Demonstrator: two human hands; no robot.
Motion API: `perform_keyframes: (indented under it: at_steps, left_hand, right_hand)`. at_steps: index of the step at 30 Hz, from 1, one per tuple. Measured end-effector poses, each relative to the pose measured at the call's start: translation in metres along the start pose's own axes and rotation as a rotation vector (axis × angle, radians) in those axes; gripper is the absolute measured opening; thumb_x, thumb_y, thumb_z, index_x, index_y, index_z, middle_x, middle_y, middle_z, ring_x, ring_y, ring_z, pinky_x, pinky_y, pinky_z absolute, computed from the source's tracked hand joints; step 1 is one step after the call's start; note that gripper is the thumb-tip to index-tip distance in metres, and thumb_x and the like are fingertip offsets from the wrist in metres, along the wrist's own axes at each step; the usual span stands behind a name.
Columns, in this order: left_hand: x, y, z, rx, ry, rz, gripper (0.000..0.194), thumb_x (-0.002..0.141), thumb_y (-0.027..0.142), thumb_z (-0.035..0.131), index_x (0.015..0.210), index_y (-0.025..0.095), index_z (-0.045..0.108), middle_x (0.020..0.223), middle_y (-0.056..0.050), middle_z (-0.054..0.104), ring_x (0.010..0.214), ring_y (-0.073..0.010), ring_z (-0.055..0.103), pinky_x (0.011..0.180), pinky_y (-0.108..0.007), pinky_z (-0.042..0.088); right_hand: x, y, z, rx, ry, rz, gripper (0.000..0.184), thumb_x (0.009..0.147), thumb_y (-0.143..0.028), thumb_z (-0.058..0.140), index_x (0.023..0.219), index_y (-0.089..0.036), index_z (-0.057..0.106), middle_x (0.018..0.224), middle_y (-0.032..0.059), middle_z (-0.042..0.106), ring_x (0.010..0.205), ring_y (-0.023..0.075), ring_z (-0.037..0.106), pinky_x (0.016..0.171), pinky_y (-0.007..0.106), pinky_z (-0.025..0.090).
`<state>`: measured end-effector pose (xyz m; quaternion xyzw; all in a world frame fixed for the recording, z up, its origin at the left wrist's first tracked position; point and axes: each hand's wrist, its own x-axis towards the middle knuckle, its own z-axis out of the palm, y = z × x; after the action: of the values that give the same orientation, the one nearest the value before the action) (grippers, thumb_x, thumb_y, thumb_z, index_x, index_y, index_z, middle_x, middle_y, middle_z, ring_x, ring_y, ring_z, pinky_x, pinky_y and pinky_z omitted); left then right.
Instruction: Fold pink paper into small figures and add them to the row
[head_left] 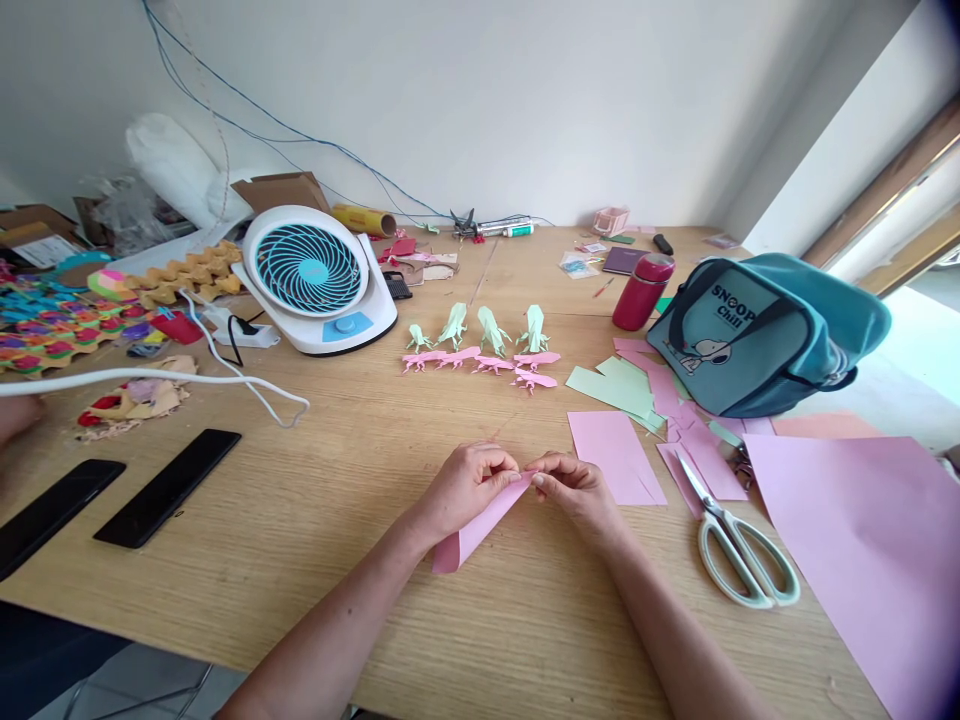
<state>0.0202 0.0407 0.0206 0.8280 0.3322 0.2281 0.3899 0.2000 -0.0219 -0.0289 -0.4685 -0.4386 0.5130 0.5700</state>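
Note:
Both of my hands pinch one folded piece of pink paper (471,532) low over the wooden table (315,520). My left hand (466,482) has its fingers curled on the paper's upper edge. My right hand (574,487) grips the same top corner, fingertips meeting those of the left. The paper slants down to the left under my left wrist. Beyond my hands stand rows of small folded figures, green ones (480,328) behind pink ones (480,361).
Scissors (739,545) lie right of my hands among pink sheets (862,540) and green scraps (611,385). A teal bag (765,330), red bottle (637,292), white fan (315,278), white cable (150,376) and two black phones (169,487) are on the table. Colourful paper pieces (52,325) lie far left.

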Motion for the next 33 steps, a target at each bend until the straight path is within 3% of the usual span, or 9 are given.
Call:
perform_keyframes:
  at_steps: [8, 14, 22, 33]
  left_hand:
    - [0.001, -0.004, -0.002, -0.158, -0.124, -0.100, 0.028, 0.091, 0.037, 0.055, 0.079, 0.018, 0.072, 0.076, 0.000, 0.067, 0.074, -0.0140, 0.059, 0.064, -0.023, 0.043]
    - [0.001, 0.002, -0.005, -0.172, -0.144, -0.109, 0.022, 0.090, 0.031, 0.058, 0.079, 0.016, 0.070, 0.078, 0.000, 0.068, 0.076, -0.0135, 0.058, 0.068, -0.023, 0.043]
    - [-0.001, 0.006, -0.004, -0.201, -0.109, -0.140, 0.026, 0.084, 0.039, 0.066, 0.073, 0.016, 0.069, 0.077, -0.001, 0.068, 0.074, -0.0134, 0.060, 0.067, -0.022, 0.046]
    - [-0.002, 0.004, 0.000, 0.049, 0.032, 0.097, 0.014, 0.083, 0.018, 0.069, 0.069, 0.021, 0.070, 0.072, 0.004, 0.070, 0.077, -0.0133, 0.059, 0.084, -0.028, 0.041]
  right_hand:
    - [-0.002, 0.000, -0.001, 0.048, -0.048, 0.000, 0.023, 0.072, -0.041, 0.080, 0.081, -0.021, 0.075, 0.063, -0.0011, 0.066, 0.055, 0.0114, 0.057, 0.058, 0.025, 0.046]
    - [-0.001, 0.002, -0.001, 0.079, -0.060, -0.023, 0.020, 0.073, -0.039, 0.080, 0.079, -0.021, 0.074, 0.064, -0.0008, 0.065, 0.056, 0.0111, 0.057, 0.057, 0.025, 0.045]
    - [-0.001, 0.004, -0.001, 0.060, -0.076, -0.037, 0.019, 0.072, -0.037, 0.081, 0.078, -0.021, 0.074, 0.065, -0.0009, 0.064, 0.057, 0.0106, 0.056, 0.057, 0.025, 0.045]
    - [-0.001, 0.001, -0.001, 0.047, -0.074, 0.019, 0.025, 0.071, -0.041, 0.081, 0.079, -0.019, 0.071, 0.064, -0.0003, 0.067, 0.056, 0.0111, 0.056, 0.056, 0.025, 0.045]
